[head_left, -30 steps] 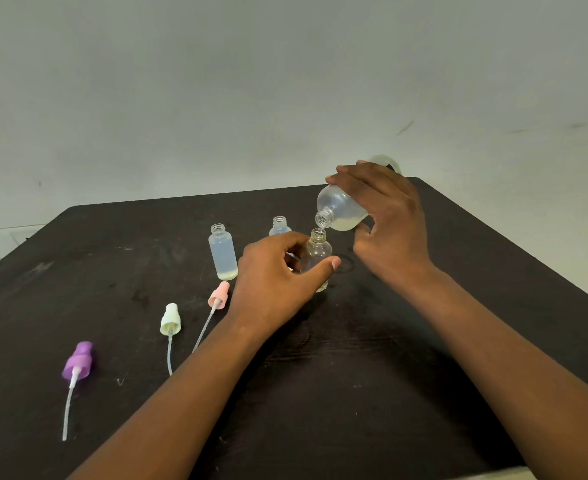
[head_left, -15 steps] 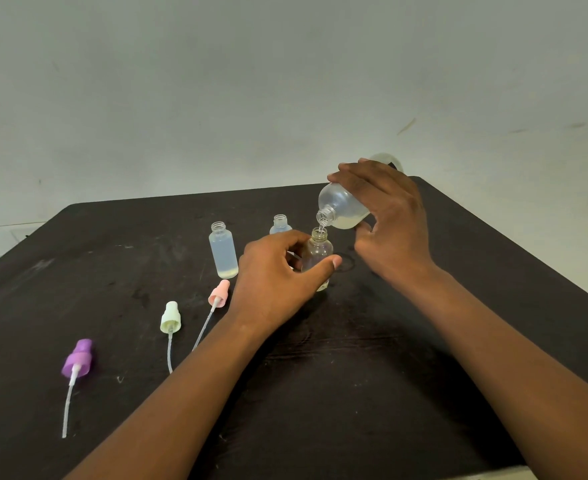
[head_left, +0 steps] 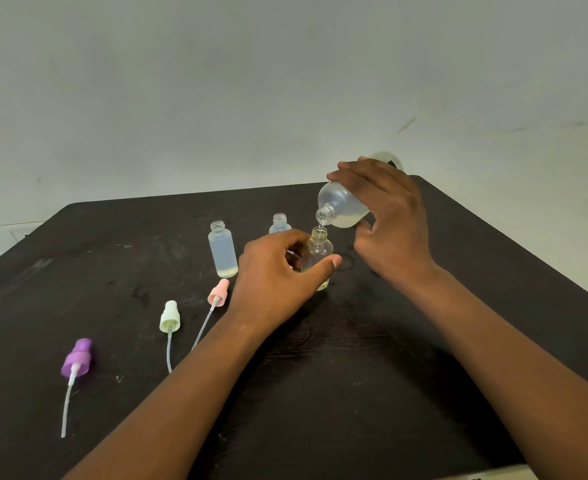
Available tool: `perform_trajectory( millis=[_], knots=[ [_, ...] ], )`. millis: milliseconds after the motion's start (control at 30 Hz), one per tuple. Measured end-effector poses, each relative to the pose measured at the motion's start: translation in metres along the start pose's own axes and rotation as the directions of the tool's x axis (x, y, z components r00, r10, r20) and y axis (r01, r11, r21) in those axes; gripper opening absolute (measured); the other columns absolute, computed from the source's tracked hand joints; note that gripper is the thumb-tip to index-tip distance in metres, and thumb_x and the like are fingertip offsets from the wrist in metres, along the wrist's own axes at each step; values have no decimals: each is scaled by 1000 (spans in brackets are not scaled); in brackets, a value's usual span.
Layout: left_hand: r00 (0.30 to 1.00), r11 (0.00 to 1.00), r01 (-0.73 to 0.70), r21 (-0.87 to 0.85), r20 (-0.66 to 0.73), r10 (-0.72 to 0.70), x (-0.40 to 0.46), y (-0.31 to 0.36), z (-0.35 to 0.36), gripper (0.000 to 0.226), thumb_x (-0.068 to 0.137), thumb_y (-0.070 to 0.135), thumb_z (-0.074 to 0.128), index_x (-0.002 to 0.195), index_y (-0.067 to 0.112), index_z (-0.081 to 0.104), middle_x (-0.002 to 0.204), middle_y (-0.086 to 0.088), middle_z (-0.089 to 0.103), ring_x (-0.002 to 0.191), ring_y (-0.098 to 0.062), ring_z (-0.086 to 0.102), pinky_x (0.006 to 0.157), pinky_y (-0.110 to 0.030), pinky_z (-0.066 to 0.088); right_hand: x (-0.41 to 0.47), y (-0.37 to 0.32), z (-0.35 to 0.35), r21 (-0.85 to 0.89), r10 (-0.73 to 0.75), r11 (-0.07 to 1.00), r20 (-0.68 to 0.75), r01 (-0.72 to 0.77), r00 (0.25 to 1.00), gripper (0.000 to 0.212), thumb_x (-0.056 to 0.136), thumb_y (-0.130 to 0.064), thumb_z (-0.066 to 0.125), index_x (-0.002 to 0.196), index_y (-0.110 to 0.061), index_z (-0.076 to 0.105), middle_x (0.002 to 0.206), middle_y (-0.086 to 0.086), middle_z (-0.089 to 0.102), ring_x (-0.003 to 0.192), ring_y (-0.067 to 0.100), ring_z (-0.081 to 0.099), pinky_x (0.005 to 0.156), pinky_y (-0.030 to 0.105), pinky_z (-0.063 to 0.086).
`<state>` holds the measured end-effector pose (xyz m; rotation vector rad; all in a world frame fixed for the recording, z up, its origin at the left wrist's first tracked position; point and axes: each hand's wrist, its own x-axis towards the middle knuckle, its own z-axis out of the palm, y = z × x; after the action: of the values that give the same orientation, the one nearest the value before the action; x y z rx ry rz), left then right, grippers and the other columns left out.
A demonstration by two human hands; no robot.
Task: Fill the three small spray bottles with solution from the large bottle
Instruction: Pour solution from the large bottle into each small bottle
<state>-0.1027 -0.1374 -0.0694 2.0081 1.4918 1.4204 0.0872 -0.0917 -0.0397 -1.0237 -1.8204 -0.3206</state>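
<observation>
Head view, left to right across the dark, scuffed desk [head_left: 372, 393]: we see a purple plastic spray cap [head_left: 76, 357] lying with its white dip tube trailing toward us, then a pale green spray cap [head_left: 170, 317] and a pink spray cap [head_left: 218, 293], each lying flat with its tube. Behind them stands an uncapped frosted cylindrical small bottle [head_left: 222, 249], a little pale liquid at its base, and farther back a second uncapped small bottle [head_left: 279, 223], partly hidden. Our left hand [head_left: 275, 282] curls thumb and fingers around a clear round-shouldered small bottle [head_left: 318, 252] standing on the desk. Our right hand [head_left: 389, 216] grips the large frosted plastic bottle [head_left: 341, 206], tilted neck-down, its mouth just above the small bottle's opening, with yellowish solution pooled on its lower side.
</observation>
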Motion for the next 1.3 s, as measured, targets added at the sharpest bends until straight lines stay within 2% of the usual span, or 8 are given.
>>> perform_trajectory(
  millis=[1300],
  knots=[
    [1000,1000,13,-12,5,-13,-1,1,0,37,79,63,80,94,29,80,80,12,75,75,-8,71,72,-40,63,0,1,2,5,-20,1000,-35,21,999,75,63,19,65,128,-17,72,135,-2,68,136,24,57,112,50,43]
  ],
)
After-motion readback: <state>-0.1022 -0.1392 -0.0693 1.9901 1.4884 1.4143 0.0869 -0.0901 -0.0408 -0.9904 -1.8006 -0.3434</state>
